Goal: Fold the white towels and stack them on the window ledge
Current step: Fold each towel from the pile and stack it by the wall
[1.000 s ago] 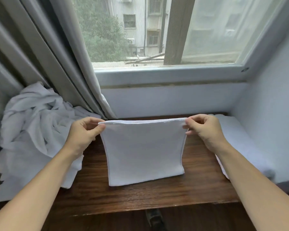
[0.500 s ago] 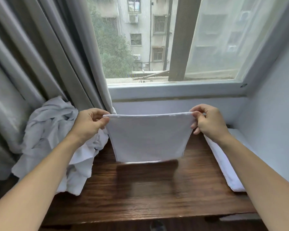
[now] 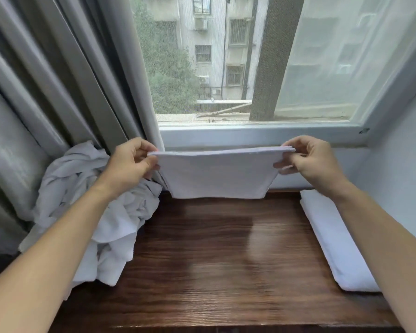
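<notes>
A folded white towel [image 3: 216, 175] hangs in the air above the dark wooden window ledge [image 3: 216, 255], its top edge stretched level. My left hand [image 3: 130, 164] pinches its upper left corner and my right hand [image 3: 310, 159] pinches its upper right corner. The towel's lower edge hangs near the back of the ledge, close to the wall under the window. A heap of crumpled white towels [image 3: 106, 219] lies at the left end of the ledge. A neat stack of folded white towels [image 3: 334, 241] lies at the right end, partly hidden by my right forearm.
Grey curtains [image 3: 58, 92] hang at the left, down behind the crumpled heap. The white window frame [image 3: 262, 134] runs just behind the held towel. A pale wall [image 3: 399, 176] closes the ledge's right side.
Both hands have lifted the folded towel off the ledge and carried it up and back toward the window. It lay draped on the wood before; now it hangs free.
</notes>
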### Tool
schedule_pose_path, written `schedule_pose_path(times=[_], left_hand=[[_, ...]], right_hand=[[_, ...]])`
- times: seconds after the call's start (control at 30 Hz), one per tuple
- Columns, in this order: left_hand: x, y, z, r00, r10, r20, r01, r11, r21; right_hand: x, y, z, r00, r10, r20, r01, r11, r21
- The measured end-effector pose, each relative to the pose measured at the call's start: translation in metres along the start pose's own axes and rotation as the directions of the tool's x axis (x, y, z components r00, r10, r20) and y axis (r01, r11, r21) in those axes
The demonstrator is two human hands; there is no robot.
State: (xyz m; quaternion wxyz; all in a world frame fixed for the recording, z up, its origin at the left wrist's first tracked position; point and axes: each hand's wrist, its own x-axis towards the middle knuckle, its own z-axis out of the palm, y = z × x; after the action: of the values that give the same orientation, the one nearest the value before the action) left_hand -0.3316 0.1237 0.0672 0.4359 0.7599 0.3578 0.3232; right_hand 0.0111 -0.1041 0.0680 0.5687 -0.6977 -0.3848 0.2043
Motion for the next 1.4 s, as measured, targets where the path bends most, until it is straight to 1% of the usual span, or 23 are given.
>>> schedule_pose_path(times=[0.07, 0.13, 0.2, 0.27, 0.37, 0.43, 0.5, 0.57, 0.63, 0.7, 0.77, 0.8, 0.9, 1.0, 1.17, 1.23, 1.3, 1.33, 1.37, 1.4], left_hand=[[-0.025, -0.015, 0.002, 0.999, -0.021, 0.046, 0.019, 0.999, 0.049], [-0.057, -0.040, 0.010, 0.992, -0.085, 0.089, 0.076, 0.992, 0.100], [-0.095, -0.071, 0.022, 0.977, -0.168, 0.133, 0.141, 0.971, 0.191], [-0.136, -0.103, 0.036, 0.955, -0.233, 0.183, 0.172, 0.940, 0.296], [-0.193, -0.142, 0.057, 0.900, -0.354, 0.255, 0.243, 0.891, 0.383], [-0.221, -0.156, 0.065, 0.863, -0.424, 0.276, 0.300, 0.867, 0.397], [-0.237, -0.164, 0.067, 0.844, -0.450, 0.293, 0.320, 0.860, 0.397], [-0.238, -0.166, 0.064, 0.833, -0.448, 0.324, 0.316, 0.867, 0.385], [-0.224, -0.168, 0.062, 0.831, -0.447, 0.332, 0.339, 0.879, 0.334], [-0.199, -0.170, 0.064, 0.856, -0.429, 0.288, 0.369, 0.898, 0.241], [-0.168, -0.170, 0.069, 0.890, -0.402, 0.214, 0.371, 0.913, 0.172], [-0.152, -0.171, 0.073, 0.896, -0.406, 0.181, 0.384, 0.912, 0.144], [-0.111, -0.182, 0.087, 0.871, -0.481, 0.095, 0.473, 0.876, 0.098], [-0.084, -0.200, 0.108, 0.864, -0.504, 0.018, 0.495, 0.854, 0.160], [-0.064, -0.224, 0.140, 0.852, -0.519, -0.062, 0.518, 0.821, 0.240], [-0.061, -0.228, 0.147, 0.850, -0.522, -0.078, 0.521, 0.807, 0.279], [-0.060, -0.226, 0.153, 0.844, -0.526, -0.104, 0.529, 0.784, 0.326], [-0.061, -0.221, 0.155, 0.847, -0.514, -0.135, 0.525, 0.769, 0.365], [-0.062, -0.216, 0.157, 0.864, -0.475, -0.166, 0.498, 0.757, 0.423], [-0.064, -0.210, 0.161, 0.898, -0.402, -0.178, 0.435, 0.752, 0.496]], right_hand=[[-0.024, 0.016, -0.001, 0.997, 0.064, 0.051, -0.062, 0.997, -0.037], [-0.053, 0.041, 0.001, 0.985, 0.137, 0.105, -0.126, 0.987, -0.104], [-0.087, 0.073, 0.006, 0.971, 0.188, 0.145, -0.151, 0.960, -0.235], [-0.124, 0.105, 0.013, 0.947, 0.263, 0.182, -0.181, 0.910, -0.373], [-0.176, 0.143, 0.024, 0.894, 0.364, 0.260, -0.191, 0.836, -0.514], [-0.204, 0.157, 0.030, 0.862, 0.424, 0.278, -0.219, 0.806, -0.550], [-0.221, 0.166, 0.033, 0.843, 0.459, 0.280, -0.241, 0.788, -0.566], [-0.223, 0.169, 0.034, 0.841, 0.465, 0.275, -0.257, 0.792, -0.554], [-0.212, 0.168, 0.034, 0.860, 0.450, 0.242, -0.287, 0.817, -0.499], [-0.190, 0.166, 0.035, 0.887, 0.417, 0.201, -0.305, 0.853, -0.424], [-0.161, 0.165, 0.039, 0.911, 0.384, 0.153, -0.308, 0.877, -0.369], [-0.145, 0.166, 0.042, 0.918, 0.376, 0.127, -0.314, 0.884, -0.347], [-0.104, 0.178, 0.054, 0.918, 0.392, 0.064, -0.355, 0.882, -0.311], [-0.074, 0.200, 0.070, 0.898, 0.439, 0.038, -0.407, 0.860, -0.309], [-0.048, 0.238, 0.088, 0.847, 0.531, -0.022, -0.509, 0.798, -0.322], [-0.045, 0.247, 0.091, 0.825, 0.564, -0.036, -0.540, 0.767, -0.346], [-0.045, 0.250, 0.093, 0.818, 0.574, -0.051, -0.542, 0.737, -0.403], [-0.048, 0.249, 0.094, 0.832, 0.551, -0.067, -0.517, 0.724, -0.457], [-0.052, 0.247, 0.096, 0.871, 0.484, -0.083, -0.448, 0.714, -0.538], [-0.058, 0.243, 0.101, 0.929, 0.363, -0.071, -0.325, 0.708, -0.627]])
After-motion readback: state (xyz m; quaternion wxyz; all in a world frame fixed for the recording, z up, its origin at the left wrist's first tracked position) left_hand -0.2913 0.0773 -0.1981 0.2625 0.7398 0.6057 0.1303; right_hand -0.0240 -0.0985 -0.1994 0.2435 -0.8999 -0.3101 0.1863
